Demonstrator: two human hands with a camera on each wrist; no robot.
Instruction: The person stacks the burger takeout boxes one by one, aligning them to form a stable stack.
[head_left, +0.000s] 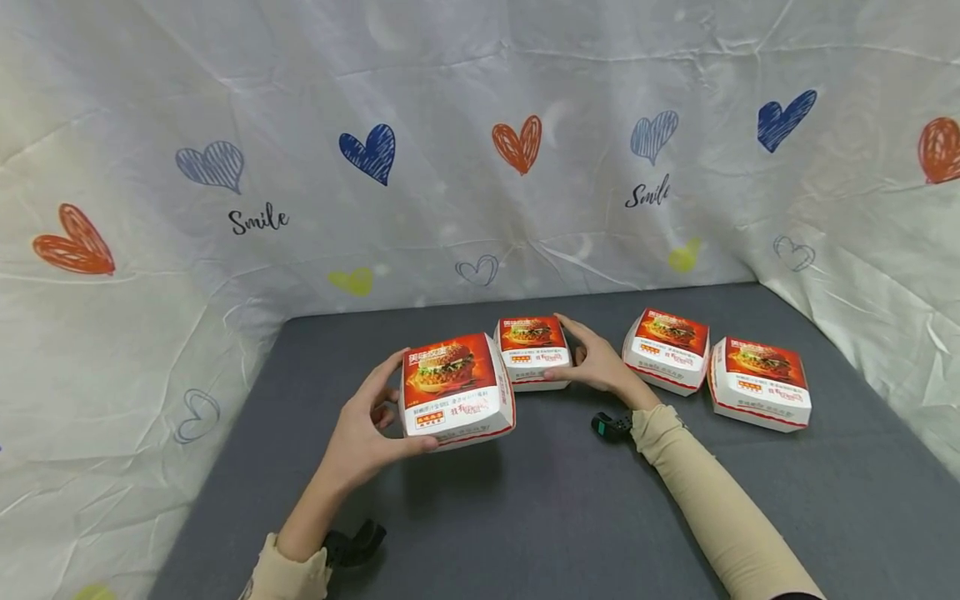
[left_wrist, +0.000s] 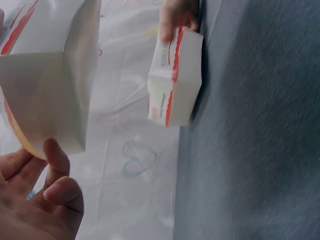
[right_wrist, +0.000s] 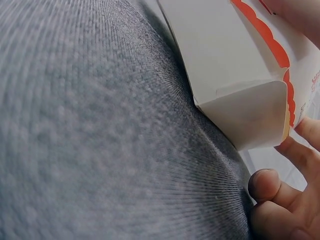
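Furthest left, we see the left hand (head_left: 358, 440) grasping the first box (head_left: 459, 387) above the table (head_left: 540, 517), thumb at the near edge and a finger at the far corner; that wide span probably stops it tipping, since its other end looks unsupported. At its two o'clock, the second box (head_left: 531, 350) rests on the table, its right end gripped between thumb and fingers of the right hand (head_left: 602, 367), seemingly to steady it. At the right hand's three o'clock sits the third box (head_left: 666, 350), and at that one's four o'clock the fourth box (head_left: 761, 382); we find both untouched, picture side up, perhaps set aside for elbow room.
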